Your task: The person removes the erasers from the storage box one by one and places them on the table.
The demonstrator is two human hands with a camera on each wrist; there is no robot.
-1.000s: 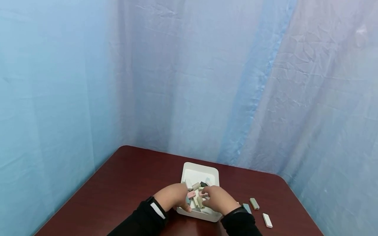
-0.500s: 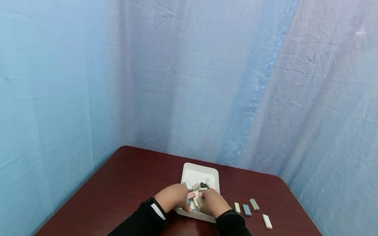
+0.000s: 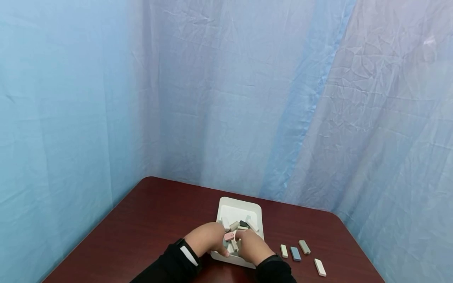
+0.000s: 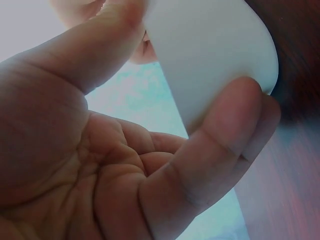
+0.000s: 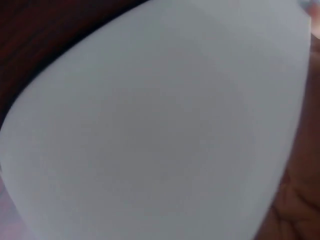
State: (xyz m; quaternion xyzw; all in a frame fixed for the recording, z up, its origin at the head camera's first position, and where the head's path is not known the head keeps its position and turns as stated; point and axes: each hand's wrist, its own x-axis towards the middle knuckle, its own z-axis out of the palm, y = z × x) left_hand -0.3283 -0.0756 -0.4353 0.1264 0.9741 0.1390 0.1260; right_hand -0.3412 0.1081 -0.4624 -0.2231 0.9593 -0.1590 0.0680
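Blocks [image 3: 235, 232] should be picked out one at a time while the box [image 3: 240, 206] corner is pinched by the left hand [image 3: 207, 237]; right hand [image 3: 252, 245] fingers cannot be told.

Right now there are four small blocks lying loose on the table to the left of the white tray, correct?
Not quite: the four loose blocks lie to the right of the white tray, not the left. The head view shows them on the table.

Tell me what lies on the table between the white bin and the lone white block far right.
Three blocks in a row: cream, blue-grey, olive, between the white bin and the white block. Head view.
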